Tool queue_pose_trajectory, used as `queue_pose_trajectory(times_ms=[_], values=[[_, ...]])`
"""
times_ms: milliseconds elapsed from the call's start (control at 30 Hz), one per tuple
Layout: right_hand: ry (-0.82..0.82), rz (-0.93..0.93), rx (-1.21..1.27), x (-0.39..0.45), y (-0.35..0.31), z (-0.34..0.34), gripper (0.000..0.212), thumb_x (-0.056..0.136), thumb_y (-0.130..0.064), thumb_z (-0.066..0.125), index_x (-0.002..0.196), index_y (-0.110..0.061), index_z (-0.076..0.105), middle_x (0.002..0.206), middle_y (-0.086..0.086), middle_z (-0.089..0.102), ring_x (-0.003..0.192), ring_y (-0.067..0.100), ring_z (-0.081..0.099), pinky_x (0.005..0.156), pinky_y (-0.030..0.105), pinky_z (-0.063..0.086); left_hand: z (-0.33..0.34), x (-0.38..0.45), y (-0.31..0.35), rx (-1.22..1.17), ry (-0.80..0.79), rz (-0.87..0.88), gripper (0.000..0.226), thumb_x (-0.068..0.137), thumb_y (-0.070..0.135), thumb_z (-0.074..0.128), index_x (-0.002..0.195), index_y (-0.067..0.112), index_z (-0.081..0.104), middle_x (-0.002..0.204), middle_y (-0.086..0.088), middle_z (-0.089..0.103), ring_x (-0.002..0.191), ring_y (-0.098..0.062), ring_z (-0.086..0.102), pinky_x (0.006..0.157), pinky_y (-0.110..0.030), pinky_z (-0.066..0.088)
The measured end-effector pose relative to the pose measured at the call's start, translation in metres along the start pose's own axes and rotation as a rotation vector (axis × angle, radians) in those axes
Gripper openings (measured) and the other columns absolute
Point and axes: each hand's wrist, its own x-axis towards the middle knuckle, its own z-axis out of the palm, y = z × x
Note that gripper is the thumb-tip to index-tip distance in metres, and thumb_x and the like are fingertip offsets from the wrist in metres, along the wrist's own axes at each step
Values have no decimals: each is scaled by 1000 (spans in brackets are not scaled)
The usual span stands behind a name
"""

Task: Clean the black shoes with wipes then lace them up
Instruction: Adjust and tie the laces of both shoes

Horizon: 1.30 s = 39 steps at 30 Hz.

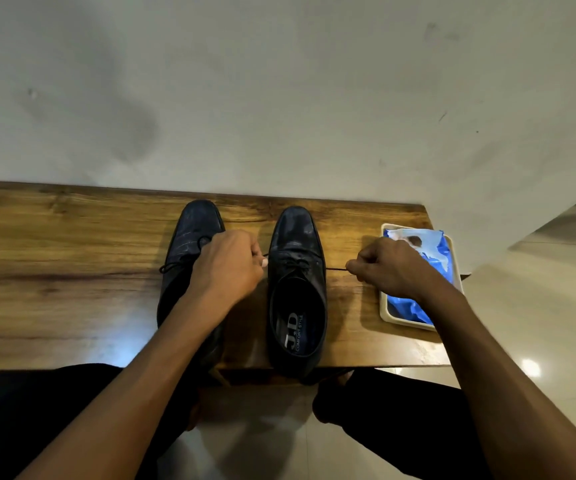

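Two black shoes stand side by side on the worktop (71,271), toes toward the wall. The left hand (225,268) and right hand (388,268) each pinch one end of the lace (335,269) of the right shoe (297,258), drawn outward, probably to tighten it. The left shoe (194,226) seems laced already. A wipes pack (435,252) lies in a tray (385,313) beside.

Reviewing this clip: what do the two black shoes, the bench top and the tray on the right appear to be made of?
Black lace-up shoes: likely smooth leather or a leather look-alike, glossy, with light sheen on the toes. Brown bench top: wood or wood-look laminate, showing streaked grain and a slight shine. Cream rectangular tray: probably plastic, with a plain matte moulded rim.
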Motion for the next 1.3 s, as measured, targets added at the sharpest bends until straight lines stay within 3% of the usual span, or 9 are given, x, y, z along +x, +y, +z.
queue_pose_trajectory(times_ms=[133, 200, 300, 433, 600, 700, 900, 1000, 1300], values=[[311, 41, -180, -3, -1, -1, 36, 92, -56, 62, 72, -26, 67, 73, -2, 67, 76, 21, 62, 71, 36, 52, -5, 1, 1, -37, 152, 21, 15, 89, 25, 71, 78, 18, 64, 82, 3, 65, 71, -12, 60, 62, -28, 45], [436, 55, -93, -6, -6, -2, 46, 93, -61, 56, 69, -23, 67, 71, 0, 68, 74, 23, 65, 71, 38, 54, -5, 0, 3, -115, 145, 22, 33, 92, 37, 67, 70, 12, 63, 66, -1, 63, 58, -15, 59, 54, -32, 46], [223, 105, 70, -7, -28, 6, 66, 91, -71, 45, 63, -17, 70, 63, -1, 70, 66, 20, 68, 76, 39, 57, 4, -3, 13, -140, 20, -22, 58, 95, 53, 55, 55, 12, 46, 48, 0, 43, 42, -18, 42, 45, -30, 32], [-38, 155, 253, -6, -55, 22, 69, 91, -71, 47, 66, -12, 73, 56, 0, 71, 56, 18, 72, 61, 31, 59, 16, -2, 20, -122, -2, -71, 65, 89, 67, 53, 63, 7, 55, 55, -10, 58, 51, -27, 59, 53, -42, 52], [-84, 192, 333, -5, -57, 21, 54, 93, -55, 61, 68, -9, 71, 50, -1, 66, 35, 6, 56, 36, 16, 39, 18, 1, 23, -145, -16, -109, 48, 91, 51, 58, 64, 12, 53, 59, -8, 60, 52, -25, 61, 57, -40, 56], [-80, 216, 408, -4, -54, 23, 51, 93, -52, 64, 69, -7, 71, 51, 1, 66, 37, 7, 57, 37, 17, 41, 19, 4, 20, -180, -32, -136, 45, 93, 42, 56, 73, 2, 60, 66, -16, 69, 49, -29, 65, 59, -43, 58], [-128, 271, 513, -3, -50, 26, 43, 96, -42, 64, 78, -5, 72, 56, 2, 68, 47, 12, 60, 43, 22, 48, 20, 5, 20, -204, -50, -153, 36, 91, 34, 55, 66, 8, 56, 69, -20, 70, 51, -32, 66, 58, -48, 58], [-140, 283, 562, -4, -50, 23, 38, 95, -37, 66, 81, -2, 73, 59, 4, 69, 50, 14, 62, 45, 23, 50, 21, 7, 17, -220, -67, -160, 34, 93, 26, 56, 73, -1, 63, 64, -16, 70, 43, -26, 65, 55, -42, 60], [-263, 336, 681, -7, -50, 16, 28, 95, -21, 68, 80, 1, 71, 55, 4, 64, 40, 9, 53, 39, 18, 43, 26, 8, 11, -201, -40, -147, 36, 94, 26, 55, 63, 8, 52, 63, -15, 66, 55, -28, 68, 60, -45, 60]])
